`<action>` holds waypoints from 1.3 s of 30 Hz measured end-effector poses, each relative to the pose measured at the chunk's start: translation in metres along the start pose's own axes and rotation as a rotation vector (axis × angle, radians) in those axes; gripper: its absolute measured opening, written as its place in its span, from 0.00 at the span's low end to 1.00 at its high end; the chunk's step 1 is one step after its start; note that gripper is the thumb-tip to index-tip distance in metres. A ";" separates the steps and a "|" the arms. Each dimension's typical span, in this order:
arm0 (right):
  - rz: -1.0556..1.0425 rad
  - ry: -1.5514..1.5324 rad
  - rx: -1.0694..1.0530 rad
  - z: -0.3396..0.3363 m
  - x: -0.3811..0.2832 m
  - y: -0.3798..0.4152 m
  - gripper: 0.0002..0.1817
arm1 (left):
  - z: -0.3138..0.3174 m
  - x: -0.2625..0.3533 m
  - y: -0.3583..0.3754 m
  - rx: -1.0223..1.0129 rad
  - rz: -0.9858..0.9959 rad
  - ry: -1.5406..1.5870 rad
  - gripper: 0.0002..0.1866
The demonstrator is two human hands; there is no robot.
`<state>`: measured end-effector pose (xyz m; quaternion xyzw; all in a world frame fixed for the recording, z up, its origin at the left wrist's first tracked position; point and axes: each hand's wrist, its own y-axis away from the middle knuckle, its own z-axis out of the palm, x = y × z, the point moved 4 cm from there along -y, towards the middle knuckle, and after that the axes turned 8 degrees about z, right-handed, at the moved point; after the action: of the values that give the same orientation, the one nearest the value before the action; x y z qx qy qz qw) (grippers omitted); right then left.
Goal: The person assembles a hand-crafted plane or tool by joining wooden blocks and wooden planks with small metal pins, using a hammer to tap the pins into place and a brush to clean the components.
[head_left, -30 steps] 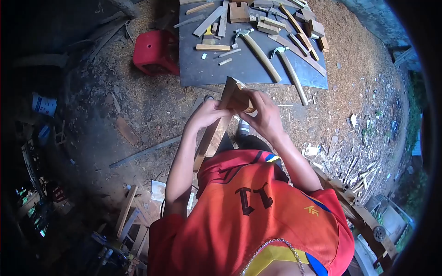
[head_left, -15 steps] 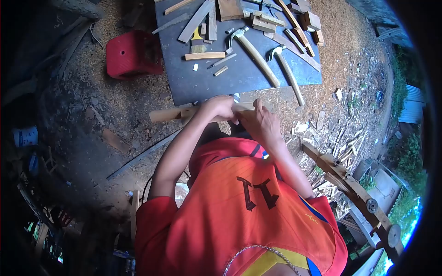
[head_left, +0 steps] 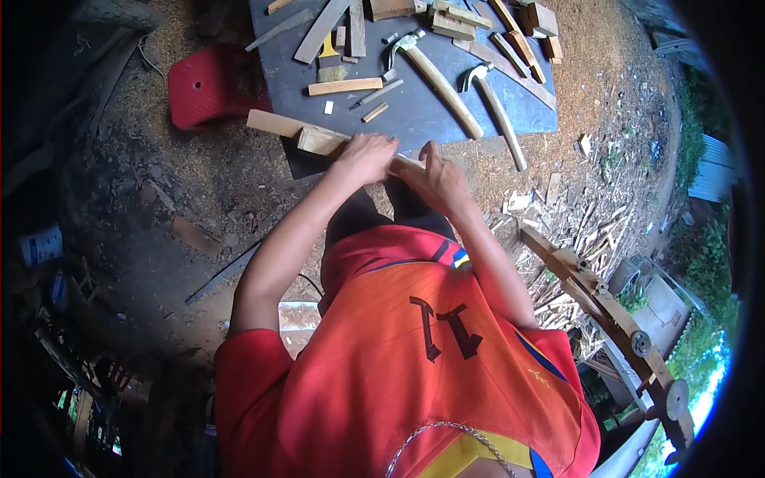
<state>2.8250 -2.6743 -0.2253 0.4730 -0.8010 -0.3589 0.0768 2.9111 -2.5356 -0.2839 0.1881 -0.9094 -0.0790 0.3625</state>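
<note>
A long wooden piece [head_left: 275, 123] with a block [head_left: 319, 141] on it slants across the near edge of the dark table [head_left: 279, 80]. My left hand [head_left: 369, 158] is closed round its middle, fingers curled over the wood. Close beside it, my right hand [head_left: 438, 179] grips the right end, with the index finger raised. Beyond my hands on the table lie two claw hammers [head_left: 440, 85] [head_left: 498, 115], a brush [head_left: 329, 60], a short wood strip [head_left: 345, 85] and a thin chisel-like tool [head_left: 378, 93].
A red stool [head_left: 211, 86] stands left of the table. Wooden blocks and strips [head_left: 454, 24] lie at the table's far side. A wooden beam with round discs [head_left: 606, 307] is at the right, near scattered wood scraps [head_left: 610, 231] on the ground.
The wooden piece has risen and tilted, its left end now higher and over the table edge, with the block more visible. Both hands moved slightly up and left with it.
</note>
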 end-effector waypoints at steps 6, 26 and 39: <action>0.024 0.240 0.123 -0.026 -0.045 0.001 0.44 | -0.008 0.003 0.025 0.179 -0.124 0.139 0.27; -0.672 0.026 0.681 -0.092 -0.099 0.051 0.43 | -0.063 0.022 0.120 1.085 -0.446 0.498 0.49; -0.604 -0.260 0.429 -0.115 -0.090 0.011 0.31 | -0.044 0.004 0.191 0.540 -0.210 1.360 0.31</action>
<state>2.9192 -2.6559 -0.1150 0.6435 -0.6855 -0.2468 -0.2349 2.8843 -2.3628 -0.1957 0.3641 -0.4488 0.2474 0.7777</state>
